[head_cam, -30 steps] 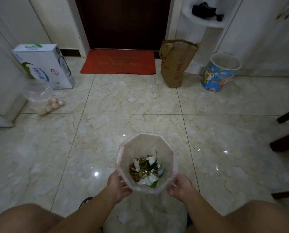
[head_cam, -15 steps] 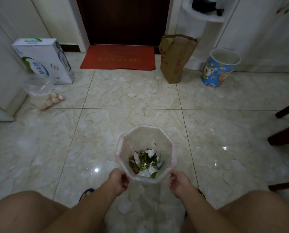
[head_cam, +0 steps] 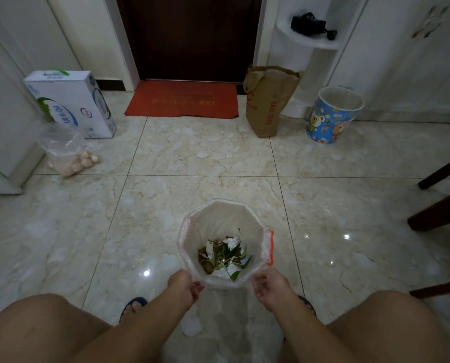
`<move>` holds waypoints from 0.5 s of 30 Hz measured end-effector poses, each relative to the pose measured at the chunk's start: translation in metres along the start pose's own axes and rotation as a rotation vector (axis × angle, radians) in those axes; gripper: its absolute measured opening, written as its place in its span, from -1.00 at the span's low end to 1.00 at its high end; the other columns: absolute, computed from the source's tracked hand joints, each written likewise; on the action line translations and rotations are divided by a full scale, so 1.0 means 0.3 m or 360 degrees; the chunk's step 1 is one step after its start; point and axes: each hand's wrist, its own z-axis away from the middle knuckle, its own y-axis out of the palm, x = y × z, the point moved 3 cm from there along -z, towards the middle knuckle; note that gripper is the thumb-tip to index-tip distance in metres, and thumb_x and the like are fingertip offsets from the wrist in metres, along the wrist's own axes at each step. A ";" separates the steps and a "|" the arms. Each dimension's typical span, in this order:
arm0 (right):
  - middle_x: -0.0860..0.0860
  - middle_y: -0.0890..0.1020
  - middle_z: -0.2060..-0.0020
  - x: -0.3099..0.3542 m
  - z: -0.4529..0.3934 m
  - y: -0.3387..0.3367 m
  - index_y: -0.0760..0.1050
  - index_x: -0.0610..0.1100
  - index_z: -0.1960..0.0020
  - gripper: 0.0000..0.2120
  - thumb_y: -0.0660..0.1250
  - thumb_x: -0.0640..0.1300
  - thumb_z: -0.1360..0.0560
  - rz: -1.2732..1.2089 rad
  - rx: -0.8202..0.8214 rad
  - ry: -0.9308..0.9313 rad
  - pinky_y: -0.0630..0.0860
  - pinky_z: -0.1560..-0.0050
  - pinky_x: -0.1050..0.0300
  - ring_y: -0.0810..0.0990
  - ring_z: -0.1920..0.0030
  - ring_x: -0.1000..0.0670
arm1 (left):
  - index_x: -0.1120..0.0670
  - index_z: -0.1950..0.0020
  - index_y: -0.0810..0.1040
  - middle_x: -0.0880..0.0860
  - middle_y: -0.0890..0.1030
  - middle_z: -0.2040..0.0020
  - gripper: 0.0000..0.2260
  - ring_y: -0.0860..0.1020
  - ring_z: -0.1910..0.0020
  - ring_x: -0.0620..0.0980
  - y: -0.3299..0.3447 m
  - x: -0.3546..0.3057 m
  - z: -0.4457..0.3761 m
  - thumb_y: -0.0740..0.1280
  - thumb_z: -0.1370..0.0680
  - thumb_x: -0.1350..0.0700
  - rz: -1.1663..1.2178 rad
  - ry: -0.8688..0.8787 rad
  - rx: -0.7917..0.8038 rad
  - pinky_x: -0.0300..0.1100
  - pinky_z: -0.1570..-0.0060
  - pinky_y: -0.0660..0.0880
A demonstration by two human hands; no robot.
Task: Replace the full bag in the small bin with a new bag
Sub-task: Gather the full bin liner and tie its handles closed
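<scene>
The small bin stands on the tiled floor at 6 o'clock, its thin translucent bag holding leaves and white scraps. The left hand, at 7 o'clock off the rim, pinches the bag edge; the right hand, at 5 o'clock, curls loosely beside it, whether gripping I cannot tell.

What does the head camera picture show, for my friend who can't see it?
A person's two hands, the left hand and the right hand, grip the near edge of the plastic bag lining a small bin on a tiled floor. Leaves and white scraps lie at the bottom. Farther off are a red doormat, a paper bag and a blue cartoon bin.
</scene>
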 end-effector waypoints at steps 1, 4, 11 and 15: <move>-0.18 0.55 0.22 -0.006 0.000 -0.002 0.51 -0.30 -0.01 -0.82 0.26 -0.43 -0.43 0.0055 -0.0013 -0.0009 0.43 0.46 0.19 0.47 0.35 -0.02 | 0.22 -0.47 0.28 0.31 0.60 0.03 -0.59 0.53 0.38 0.09 -0.006 0.004 -0.005 -0.01 -0.62 0.32 -0.0024 0.0014 -0.0023 -0.37 0.73 0.28; -0.15 0.50 0.29 -0.040 -0.008 -0.001 0.50 -0.31 0.01 -0.86 0.27 -0.43 -0.45 0.0045 0.0031 0.0035 0.41 0.51 0.19 0.44 0.37 -0.01 | 0.23 -0.50 0.22 0.27 0.59 0.19 -0.58 0.56 0.34 0.11 -0.020 0.022 -0.019 -0.01 -0.62 0.29 0.0013 0.0009 0.0019 -0.26 0.63 0.39; -0.10 0.51 0.32 -0.130 -0.028 0.000 0.55 -0.26 -0.02 -0.88 0.30 -0.34 -0.49 0.0038 0.0123 0.0201 0.35 0.54 0.24 0.39 0.42 0.04 | 0.32 -0.15 0.45 0.26 0.54 0.10 -0.76 0.52 0.26 0.14 -0.001 0.052 -0.002 0.08 -0.55 0.37 0.0160 -0.0018 0.0375 -0.14 0.34 0.39; -0.07 0.42 0.48 -0.148 0.001 0.015 0.53 -0.27 0.13 -0.89 0.28 -0.41 -0.39 0.0224 0.0005 0.0194 0.32 0.62 0.28 0.36 0.51 0.03 | 0.27 0.15 0.43 0.20 0.48 0.26 -0.89 0.45 0.42 0.04 0.010 0.068 0.024 0.15 -0.46 0.41 0.0102 -0.0062 0.0422 -0.21 0.48 0.30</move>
